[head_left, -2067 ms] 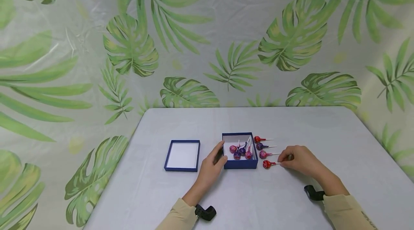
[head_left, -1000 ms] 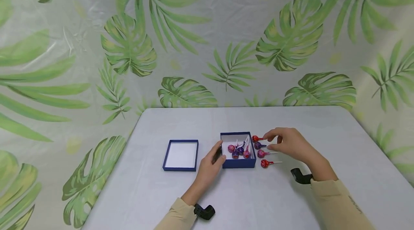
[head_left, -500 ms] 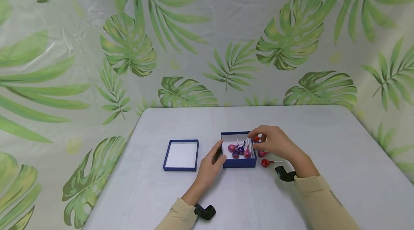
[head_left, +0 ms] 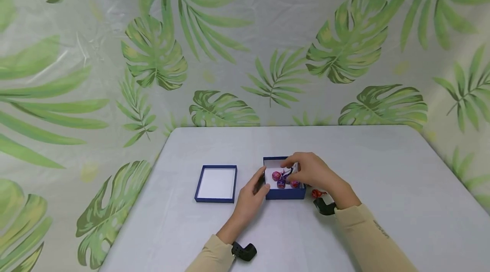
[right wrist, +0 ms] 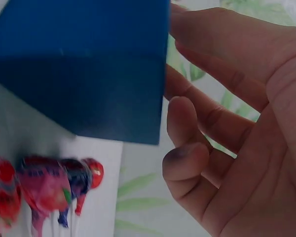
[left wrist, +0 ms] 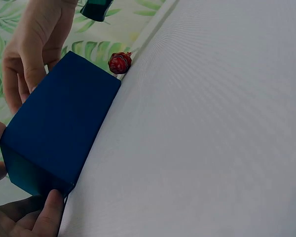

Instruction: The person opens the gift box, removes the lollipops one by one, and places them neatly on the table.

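The blue box [head_left: 285, 194], white inside, sits on the table with several wrapped lollipops [head_left: 276, 176] in it, pink and purple. My left hand [head_left: 246, 204] grips its left side, fingers along the wall and thumb at the front corner. Over the box's right wall my right hand [head_left: 311, 174] reaches in, fingers bent down among the lollipops with a gap between thumb and index finger. In the right wrist view the box wall hides the fingertips, so whether they pinch anything is unclear. Outside, a red lollipop [head_left: 317, 193] lies by the right wall; others [right wrist: 44, 190] show beside it.
A shallow blue-rimmed lid [head_left: 216, 199] lies left of the box, its white inside facing up. Both wrists wear black cameras [head_left: 244, 252]. The white table [head_left: 172, 221] ends at a leaf-print backdrop [head_left: 218, 108].
My right hand has let go of the front red lollipop's stick, moved over the back lollipops, then left into the box. My left hand has stayed on the box.
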{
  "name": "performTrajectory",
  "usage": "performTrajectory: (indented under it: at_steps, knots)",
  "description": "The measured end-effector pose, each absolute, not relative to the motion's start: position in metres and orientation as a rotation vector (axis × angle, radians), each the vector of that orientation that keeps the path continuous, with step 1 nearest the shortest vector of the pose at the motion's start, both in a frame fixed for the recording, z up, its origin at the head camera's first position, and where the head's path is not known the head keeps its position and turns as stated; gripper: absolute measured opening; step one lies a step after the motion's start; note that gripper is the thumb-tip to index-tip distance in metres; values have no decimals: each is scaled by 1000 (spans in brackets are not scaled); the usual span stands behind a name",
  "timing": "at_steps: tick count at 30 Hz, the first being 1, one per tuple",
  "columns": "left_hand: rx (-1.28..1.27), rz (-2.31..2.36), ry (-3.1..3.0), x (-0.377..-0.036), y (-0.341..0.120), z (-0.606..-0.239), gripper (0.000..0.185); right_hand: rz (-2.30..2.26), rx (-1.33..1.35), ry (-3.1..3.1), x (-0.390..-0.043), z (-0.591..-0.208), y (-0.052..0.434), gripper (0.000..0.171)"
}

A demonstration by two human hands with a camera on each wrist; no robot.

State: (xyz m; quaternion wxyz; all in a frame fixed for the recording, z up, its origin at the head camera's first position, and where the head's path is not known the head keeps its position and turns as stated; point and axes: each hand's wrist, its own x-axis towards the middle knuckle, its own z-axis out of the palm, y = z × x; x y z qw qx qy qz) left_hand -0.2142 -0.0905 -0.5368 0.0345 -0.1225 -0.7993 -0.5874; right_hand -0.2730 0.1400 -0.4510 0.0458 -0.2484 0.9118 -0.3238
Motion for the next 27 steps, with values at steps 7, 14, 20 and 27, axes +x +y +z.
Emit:
performTrajectory:
  at_steps: [7,14,20,27]
  knots:
    - [-376,-1796,-2480,-214,-91,-536,56,-855,-759,2798,-274,-456,125,33]
    - [-393,-1786,-2441,-214,-90,-536,55,-664,-810,2918,-277,-455,112,31]
    - [-389,-1817,-2438,-205,-88,-522,55,-619,-819,2922,-276,-455,105,27]
    - [-404,-1844,-2426,-195,-88,-499,53,-551,-811,2950,-284,-461,94,23]
